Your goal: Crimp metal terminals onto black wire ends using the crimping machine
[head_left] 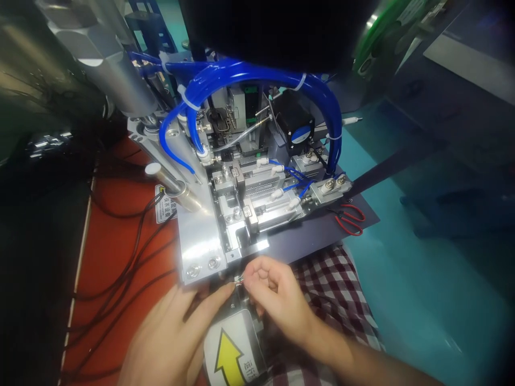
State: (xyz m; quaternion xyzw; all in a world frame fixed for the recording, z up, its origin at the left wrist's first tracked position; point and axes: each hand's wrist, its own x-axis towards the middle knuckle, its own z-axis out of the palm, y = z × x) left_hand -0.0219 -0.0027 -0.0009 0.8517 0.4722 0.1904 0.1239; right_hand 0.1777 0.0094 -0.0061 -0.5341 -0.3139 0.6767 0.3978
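A small metal part [240, 279] is pinched in the closed fingertips of the right hand [277, 300], just below the front edge of the steel fixture plate [197, 241]. It is touched by the outstretched forefinger of the left hand [173, 335], which is held loosely open. A yellow arrow label [228, 356] is seen below the plate, red-handled scissors [351, 219] to its right and blue hoses [249, 75] above it.

Teal floor [402, 300] at right; orange-red tabletop [108, 252] at left; dim surroundings.

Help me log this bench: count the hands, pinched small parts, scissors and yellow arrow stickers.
Hands: 2 (left hand, right hand)
Small part: 1, pinched at the fingertips
Scissors: 1
Arrow sticker: 1
Total: 5
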